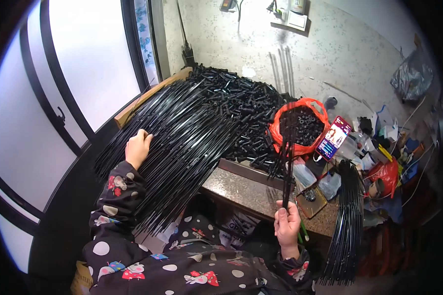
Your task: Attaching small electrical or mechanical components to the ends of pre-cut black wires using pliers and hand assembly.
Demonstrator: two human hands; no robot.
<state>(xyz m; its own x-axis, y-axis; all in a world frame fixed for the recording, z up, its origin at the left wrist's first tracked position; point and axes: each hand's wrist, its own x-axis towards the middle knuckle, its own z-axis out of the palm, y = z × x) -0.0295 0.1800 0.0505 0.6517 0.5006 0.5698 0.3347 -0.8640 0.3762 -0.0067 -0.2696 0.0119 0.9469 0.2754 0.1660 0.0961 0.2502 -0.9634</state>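
Observation:
A wide heap of long, thin black rods (182,142) fans across the left of the work table and hangs over its front edge. My left hand (139,148) is at the heap's left part, thumb and fingertips pinched together; what lies between them is too small to make out. Off to the right, my right hand (286,226) is closed around the lower ends of several thin black rods (289,167), which stand upright and reach up in front of a red plastic bag (277,119). Small black ring-like parts (302,123) fill that bag.
Behind the rods lie many short black tubes (231,93), bounded by a wooden board (152,96). A lit phone (333,138) leans beside the red bag. Another rod bundle (347,221) hangs off the speckled tabletop (241,189) at right, near cluttered bags and cables.

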